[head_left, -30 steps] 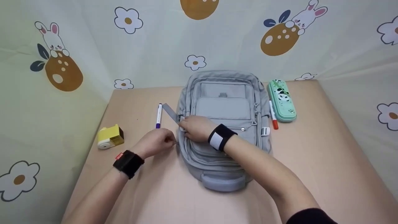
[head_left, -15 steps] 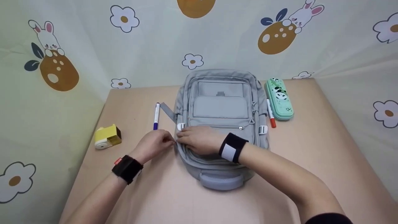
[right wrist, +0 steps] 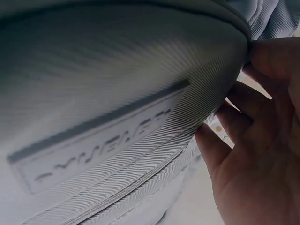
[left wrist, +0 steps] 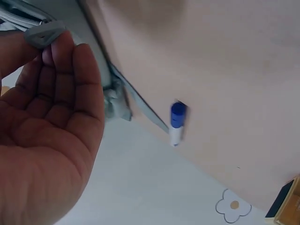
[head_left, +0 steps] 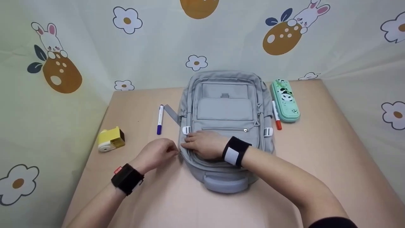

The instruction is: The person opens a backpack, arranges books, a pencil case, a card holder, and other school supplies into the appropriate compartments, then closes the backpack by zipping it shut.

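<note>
A grey backpack [head_left: 225, 109] lies on the table with its top handle [head_left: 226, 184] towards me. At its left edge, my left hand [head_left: 158, 155] pinches a grey zipper pull [left wrist: 44, 33] between thumb and forefinger; the other fingers lie beneath it. My right hand [head_left: 207, 145] rests on the backpack's front near the left side, below the white strap buckle [head_left: 186, 130]. In the right wrist view, its fairly straight fingers [right wrist: 213, 147] touch the grey fabric beside a raised name label [right wrist: 101, 138].
Left of the backpack lie a blue-capped marker [head_left: 160, 119] and a loose grey strap [head_left: 172, 114]. A yellow and white pencil sharpener [head_left: 111, 139] stands farther left. On the right are a green panda pencil case [head_left: 286, 103] and a red-capped marker [head_left: 277, 115]. Patterned cloth surrounds the table [head_left: 316, 152].
My left hand has moved towards me along the backpack's left edge with the zipper pull. My right hand has shifted down its front, uncovering the left strap buckle.
</note>
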The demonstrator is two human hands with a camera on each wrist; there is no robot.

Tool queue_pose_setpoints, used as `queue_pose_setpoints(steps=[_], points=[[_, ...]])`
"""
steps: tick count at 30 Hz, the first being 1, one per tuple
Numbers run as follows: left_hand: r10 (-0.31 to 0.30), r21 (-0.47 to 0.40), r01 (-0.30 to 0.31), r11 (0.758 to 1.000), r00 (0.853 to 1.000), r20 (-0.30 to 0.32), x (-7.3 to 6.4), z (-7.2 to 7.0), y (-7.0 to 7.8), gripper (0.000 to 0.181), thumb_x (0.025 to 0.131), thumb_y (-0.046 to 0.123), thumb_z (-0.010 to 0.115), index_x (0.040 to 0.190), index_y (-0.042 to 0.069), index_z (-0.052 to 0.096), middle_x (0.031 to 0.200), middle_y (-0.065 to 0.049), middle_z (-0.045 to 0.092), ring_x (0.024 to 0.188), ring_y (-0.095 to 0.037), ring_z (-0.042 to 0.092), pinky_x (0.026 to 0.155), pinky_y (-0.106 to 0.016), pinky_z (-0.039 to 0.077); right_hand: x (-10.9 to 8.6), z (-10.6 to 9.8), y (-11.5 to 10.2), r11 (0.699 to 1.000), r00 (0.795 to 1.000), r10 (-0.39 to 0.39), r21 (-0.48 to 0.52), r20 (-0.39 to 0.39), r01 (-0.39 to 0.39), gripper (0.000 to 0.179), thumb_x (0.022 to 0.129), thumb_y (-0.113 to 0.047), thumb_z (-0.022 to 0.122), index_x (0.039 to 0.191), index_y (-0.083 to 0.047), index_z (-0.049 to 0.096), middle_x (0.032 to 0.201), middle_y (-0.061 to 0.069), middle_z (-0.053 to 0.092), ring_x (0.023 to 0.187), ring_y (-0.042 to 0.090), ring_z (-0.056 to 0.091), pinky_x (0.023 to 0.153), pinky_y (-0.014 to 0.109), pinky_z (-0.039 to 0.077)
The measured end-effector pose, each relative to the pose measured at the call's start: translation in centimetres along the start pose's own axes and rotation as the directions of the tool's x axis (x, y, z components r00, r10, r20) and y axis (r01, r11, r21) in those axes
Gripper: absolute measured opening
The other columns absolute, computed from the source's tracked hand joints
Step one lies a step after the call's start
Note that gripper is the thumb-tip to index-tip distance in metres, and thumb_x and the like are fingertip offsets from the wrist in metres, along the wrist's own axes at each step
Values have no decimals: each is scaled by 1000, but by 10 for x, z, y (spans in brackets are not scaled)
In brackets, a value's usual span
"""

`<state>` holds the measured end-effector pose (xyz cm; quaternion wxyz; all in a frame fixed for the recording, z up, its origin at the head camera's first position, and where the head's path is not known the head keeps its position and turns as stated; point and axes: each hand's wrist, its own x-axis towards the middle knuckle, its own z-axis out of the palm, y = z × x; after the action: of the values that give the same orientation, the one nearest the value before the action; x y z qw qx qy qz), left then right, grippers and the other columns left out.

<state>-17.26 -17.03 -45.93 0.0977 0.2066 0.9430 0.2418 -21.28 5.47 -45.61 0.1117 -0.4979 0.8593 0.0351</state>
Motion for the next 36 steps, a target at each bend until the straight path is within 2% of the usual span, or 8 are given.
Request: queue_pose_setpoints(steps=[6,10,12,17,21,25,31,36], points=[[61,-48,-59,997,997,46,-13,3,23,5,92,11,75,97,10,76,79,6,63,70,-12,55,69,-35,51,2,1,-1,1000,1000,11,1,8,-11,53,103,-19,49,156,-21,44,157,4,45,150,25,32,119,52,27],[124,-35,-122,992,991,48,-16,7,36,4,92,13,75,95,11,73,76,7,59,68,-12,52,65,-33,47,1,1,-1,1000,1000,5,-1,-6,-5,52,105,-24,50,156,-20,44,157,4,46,149,25,33,119,50,28],[143,-9,-143,990,989,34,-17,9,40,4,92,14,74,92,12,71,75,7,58,67,-12,51,64,-32,46,0,1,-2,1000,1000,5,3,-18,-5,52,105,-26,51,156,-19,44,157,4,46,149,25,33,119,49,29],[131,-8,-131,991,991,10,-18,13,39,3,91,11,75,91,13,72,75,8,58,67,-11,51,64,-31,46,-8,-4,-4,999,998,-23,28,-61,24,48,105,-21,51,152,-14,50,155,6,48,148,26,36,119,47,30],[129,-17,-130,991,992,-7,-19,14,37,6,89,9,74,86,14,71,75,8,57,68,-9,51,63,-30,46,-27,-10,-3,996,990,-67,45,-126,74,41,104,-18,53,144,-9,58,151,9,52,145,30,41,119,45,31],[86,-67,-86,994,996,-4,-22,14,36,7,90,10,74,85,15,72,76,9,59,68,-9,52,63,-29,46,-57,-11,1,995,984,-65,70,-164,77,42,101,-23,60,141,-9,61,149,11,54,143,32,43,119,45,30],[10,-144,-7,990,1000,19,-25,14,35,4,92,13,75,88,15,74,78,8,60,70,-11,53,63,-29,47,-102,-3,8,986,990,-14,162,-143,38,49,101,-38,62,142,-11,61,152,12,50,144,34,40,119,46,30],[-12,-163,13,986,1000,10,-27,16,36,4,91,14,75,88,17,73,78,8,60,70,-12,54,64,-30,48,-120,10,10,968,995,25,252,-94,0,50,101,-50,58,139,-18,65,155,12,47,145,38,38,118,51,31]])
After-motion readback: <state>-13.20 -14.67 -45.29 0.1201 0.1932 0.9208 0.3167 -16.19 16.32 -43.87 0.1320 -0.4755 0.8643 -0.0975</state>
